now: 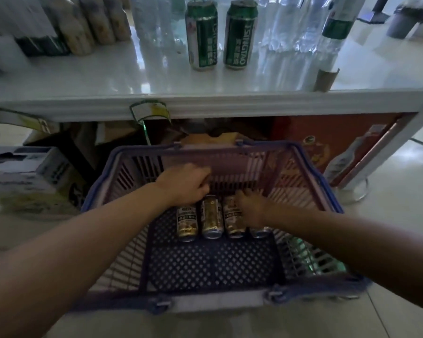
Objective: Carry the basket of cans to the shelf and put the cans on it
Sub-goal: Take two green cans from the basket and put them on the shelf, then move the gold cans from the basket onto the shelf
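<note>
Down on the floor sits the purple basket (303,167), four gold cans (211,217) lying side by side inside. Left hand (185,184) curls over their tops; right hand (250,207) fingers wrap the rightmost. Beyond, two green cans (202,35) stand on the white shelf (108,76).

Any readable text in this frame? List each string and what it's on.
"TSINGTAO", printed sideways on the left green can on the shelf.
"TSINGTAO", same on the right green can.
Gold cans in the basket: labels too blurred to read.
Shelf-edge price tag: unreadable.
Cartons under the shelf: print too blurred.
</note>
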